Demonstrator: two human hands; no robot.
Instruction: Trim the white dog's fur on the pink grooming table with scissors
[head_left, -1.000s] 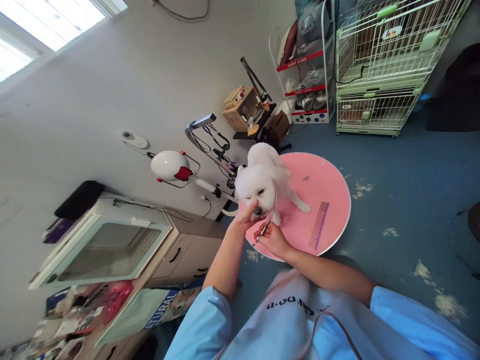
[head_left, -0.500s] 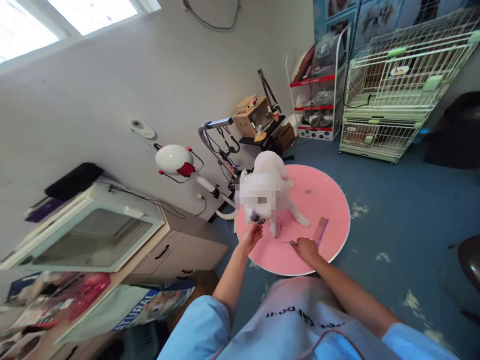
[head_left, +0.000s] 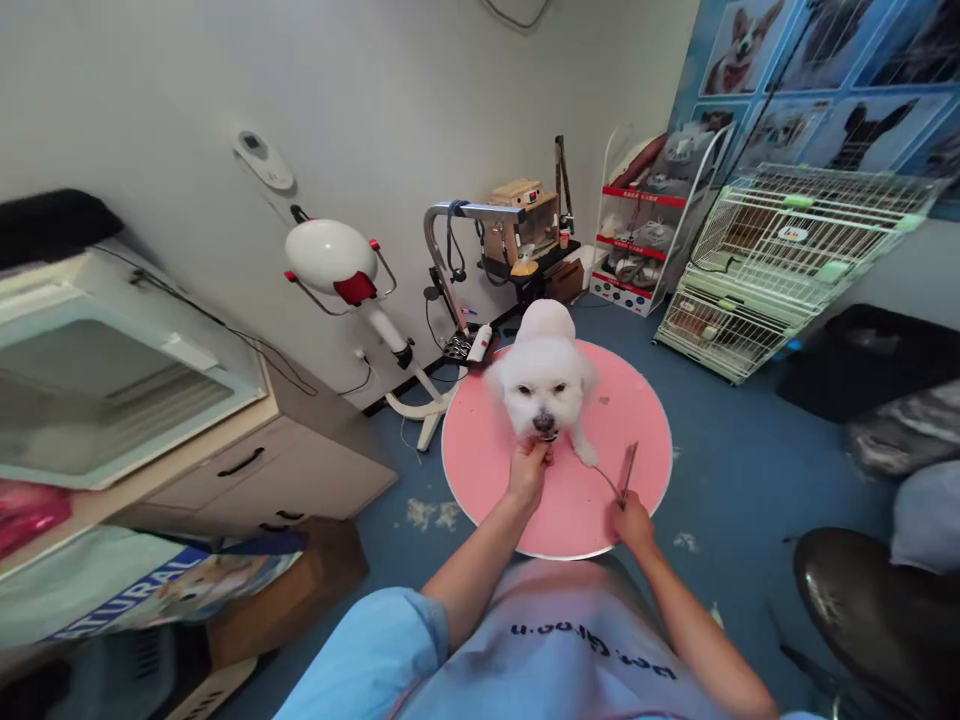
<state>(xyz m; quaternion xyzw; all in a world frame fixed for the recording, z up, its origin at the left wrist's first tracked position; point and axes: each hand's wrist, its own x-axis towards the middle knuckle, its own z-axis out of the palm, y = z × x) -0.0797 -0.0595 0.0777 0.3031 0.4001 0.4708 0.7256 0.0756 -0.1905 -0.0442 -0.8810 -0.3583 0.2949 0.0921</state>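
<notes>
A fluffy white dog [head_left: 546, 375] faces me on a round pink grooming table [head_left: 480, 465]. My left hand [head_left: 531, 466] is closed at its chin, just below the mouth; the fingertips are partly hidden. Over the near right part of the table, my right hand [head_left: 634, 520] is closed on scissors [head_left: 609, 485], whose thin curved blade points toward the dog's front paw. A narrow comb [head_left: 631, 468], seen nearly edge-on, rises from beside the same hand. Whether the fingers also hold the comb is hard to tell.
At left stand a white-and-red dryer [head_left: 330, 258] and a cabinet [head_left: 277, 465]. A metal grooming arm [head_left: 480, 211] rises behind the table. Wire cages [head_left: 780, 250] and a shelf rack [head_left: 637, 245] are at back right, a dark stool [head_left: 847, 600] at right. Fur clumps lie on the floor.
My view has turned and levelled. The dog's head has swung to face me. My left hand stays at its chin; the scissors and comb now point up and away at a new angle.
</notes>
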